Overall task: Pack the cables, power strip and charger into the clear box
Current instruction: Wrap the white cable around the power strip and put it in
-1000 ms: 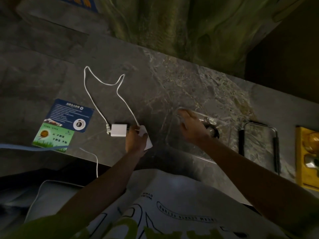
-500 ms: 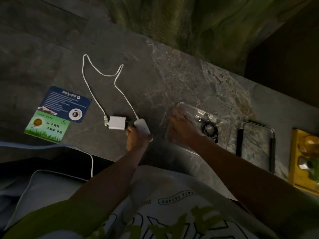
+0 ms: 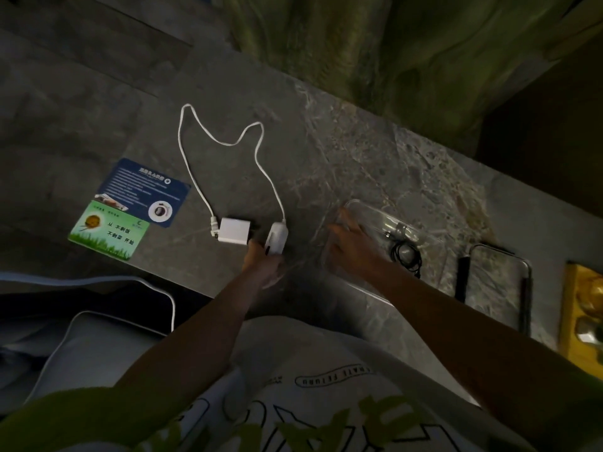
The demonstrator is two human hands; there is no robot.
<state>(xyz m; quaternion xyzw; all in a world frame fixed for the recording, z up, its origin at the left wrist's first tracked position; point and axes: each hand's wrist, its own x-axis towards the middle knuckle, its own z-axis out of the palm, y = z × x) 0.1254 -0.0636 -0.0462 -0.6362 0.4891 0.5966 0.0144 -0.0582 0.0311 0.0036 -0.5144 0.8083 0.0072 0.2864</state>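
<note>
Left hand (image 3: 262, 264) grips the charger (image 3: 275, 238), apparently pointing away; right hand (image 3: 350, 247) spread.

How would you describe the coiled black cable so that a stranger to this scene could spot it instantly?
Start at the grey stone counter, then find the clear box near its front edge, under the right hand. The black cable lies coiled inside it. Unlike the long white cable spread loose to the left, it is dark, small and already boxed.

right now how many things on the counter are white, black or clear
white: 3 - square white charger, oblong white plug block, thin white cable
black: 1 - coiled black cable
clear: 1 - clear plastic box
total: 5
</note>
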